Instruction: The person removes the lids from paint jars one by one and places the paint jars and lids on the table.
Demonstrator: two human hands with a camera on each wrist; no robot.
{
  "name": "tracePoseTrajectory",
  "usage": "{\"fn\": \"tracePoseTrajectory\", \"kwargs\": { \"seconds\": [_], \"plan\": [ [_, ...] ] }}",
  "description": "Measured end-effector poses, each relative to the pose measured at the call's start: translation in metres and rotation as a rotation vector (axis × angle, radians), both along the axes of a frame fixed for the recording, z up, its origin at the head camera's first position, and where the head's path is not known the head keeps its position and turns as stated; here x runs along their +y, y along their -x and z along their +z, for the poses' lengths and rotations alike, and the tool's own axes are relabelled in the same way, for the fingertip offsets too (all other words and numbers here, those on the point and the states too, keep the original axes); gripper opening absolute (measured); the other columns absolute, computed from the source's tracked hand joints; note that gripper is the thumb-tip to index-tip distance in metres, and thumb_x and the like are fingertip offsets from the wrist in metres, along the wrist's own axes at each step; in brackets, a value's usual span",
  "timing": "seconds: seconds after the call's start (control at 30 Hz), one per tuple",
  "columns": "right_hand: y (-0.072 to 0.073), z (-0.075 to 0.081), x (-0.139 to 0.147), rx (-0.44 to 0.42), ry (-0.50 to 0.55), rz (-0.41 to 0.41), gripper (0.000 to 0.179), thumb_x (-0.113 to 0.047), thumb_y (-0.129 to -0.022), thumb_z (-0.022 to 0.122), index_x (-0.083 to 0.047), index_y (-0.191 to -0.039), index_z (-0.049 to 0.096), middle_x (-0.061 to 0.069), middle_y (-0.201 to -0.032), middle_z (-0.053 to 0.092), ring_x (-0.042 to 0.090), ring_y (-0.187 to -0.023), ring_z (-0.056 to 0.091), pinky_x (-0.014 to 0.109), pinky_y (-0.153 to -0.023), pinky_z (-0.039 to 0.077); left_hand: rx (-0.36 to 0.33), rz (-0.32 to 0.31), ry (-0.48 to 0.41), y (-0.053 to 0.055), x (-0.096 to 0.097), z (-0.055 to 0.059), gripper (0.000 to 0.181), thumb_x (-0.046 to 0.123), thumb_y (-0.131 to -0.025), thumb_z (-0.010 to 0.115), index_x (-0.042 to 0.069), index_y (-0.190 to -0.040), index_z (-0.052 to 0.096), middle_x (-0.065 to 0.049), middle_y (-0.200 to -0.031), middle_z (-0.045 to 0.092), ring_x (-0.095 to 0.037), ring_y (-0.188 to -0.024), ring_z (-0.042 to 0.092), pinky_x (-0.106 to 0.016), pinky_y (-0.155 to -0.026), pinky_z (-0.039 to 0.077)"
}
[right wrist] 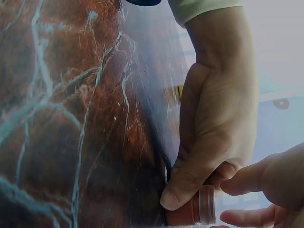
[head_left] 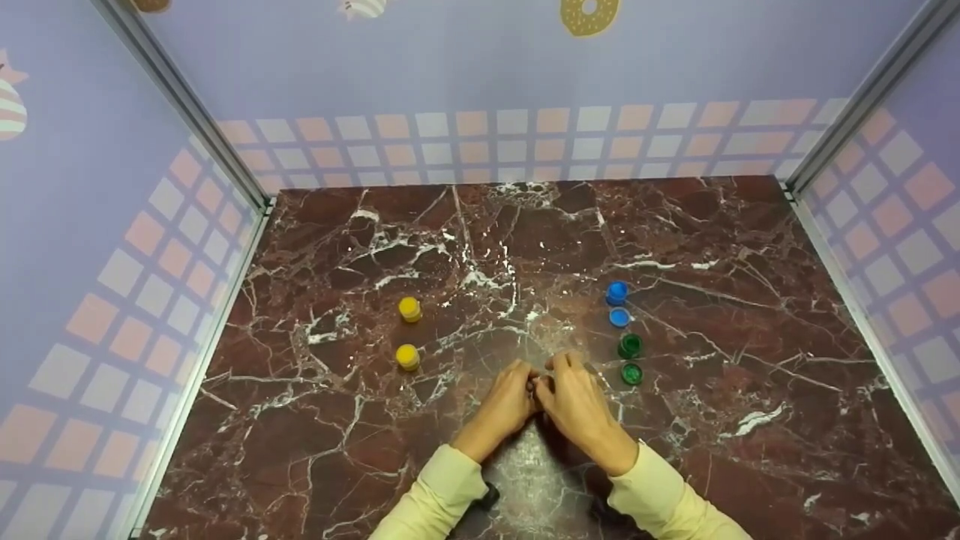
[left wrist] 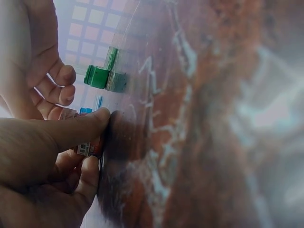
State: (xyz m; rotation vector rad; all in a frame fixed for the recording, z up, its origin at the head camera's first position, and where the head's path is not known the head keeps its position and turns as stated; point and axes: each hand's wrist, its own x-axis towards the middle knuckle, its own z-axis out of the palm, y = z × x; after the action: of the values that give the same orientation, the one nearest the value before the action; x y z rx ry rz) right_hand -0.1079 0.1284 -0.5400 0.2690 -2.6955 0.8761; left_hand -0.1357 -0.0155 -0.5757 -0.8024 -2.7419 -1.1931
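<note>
Near the front middle of the table, my left hand grips a small jar of reddish-brown colour between thumb and fingers, close to the tabletop. In the left wrist view its printed label shows partly between the fingers. A clear ribbed rim or cap forms its end in the right wrist view; which of the two I cannot tell. My right hand is beside the jar. Its loosely bent fingers stand just off that end. From above, both hands hide most of the jar.
On the right stand a blue paint jar with a blue lid, and a green jar with a green lid. Two yellow pots are on the left. Patterned walls enclose the marbled table.
</note>
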Motion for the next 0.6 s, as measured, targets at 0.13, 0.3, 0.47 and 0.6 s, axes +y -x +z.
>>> {"fn": "tracePoseTrajectory", "kwargs": {
  "seconds": [0.13,0.3,0.47,0.6],
  "plan": [
    [-0.0003,-0.0013,-0.0018,0.002,-0.02,0.014,0.02,-0.006,-0.085,0.076,0.003,-0.095,0.062,0.013,-0.086,0.057,0.037,-0.066,0.063,0.049,-0.057,0.054,0.003,-0.001,0.01,-0.0001,0.0003,0.0005,0.015,0.001,-0.089,0.072,-0.001,-0.103,0.067,-0.009,-0.093,0.064,-0.026,-0.086,0.064,-0.038,-0.081,0.054],
    [-0.0008,-0.0035,-0.0048,0.015,-0.041,0.028,0.021,-0.006,-0.085,0.078,0.0,-0.092,0.06,0.011,-0.082,0.054,0.037,-0.064,0.062,0.049,-0.055,0.053,-0.008,0.0,0.029,-0.0005,-0.0004,0.0016,0.021,-0.002,-0.084,0.071,-0.002,-0.104,0.066,-0.012,-0.097,0.065,-0.031,-0.092,0.064,-0.042,-0.086,0.053],
    [-0.002,-0.0042,-0.0062,-0.011,-0.066,0.038,0.025,-0.007,-0.084,0.08,-0.002,-0.091,0.057,0.012,-0.084,0.053,0.039,-0.063,0.062,0.05,-0.053,0.051,0.015,0.011,0.015,-0.0006,-0.0006,0.0003,0.017,-0.003,-0.082,0.072,-0.002,-0.097,0.064,-0.01,-0.09,0.062,-0.031,-0.085,0.064,-0.041,-0.08,0.054],
    [-0.0013,-0.0036,-0.006,-0.011,-0.084,0.062,0.024,-0.005,-0.085,0.08,-0.001,-0.09,0.056,0.013,-0.087,0.053,0.039,-0.063,0.062,0.05,-0.053,0.051,0.018,0.013,0.013,-0.0007,-0.001,0.0005,0.021,-0.004,-0.078,0.074,-0.001,-0.095,0.063,-0.009,-0.089,0.061,-0.03,-0.084,0.063,-0.041,-0.08,0.053]
  ]
}}
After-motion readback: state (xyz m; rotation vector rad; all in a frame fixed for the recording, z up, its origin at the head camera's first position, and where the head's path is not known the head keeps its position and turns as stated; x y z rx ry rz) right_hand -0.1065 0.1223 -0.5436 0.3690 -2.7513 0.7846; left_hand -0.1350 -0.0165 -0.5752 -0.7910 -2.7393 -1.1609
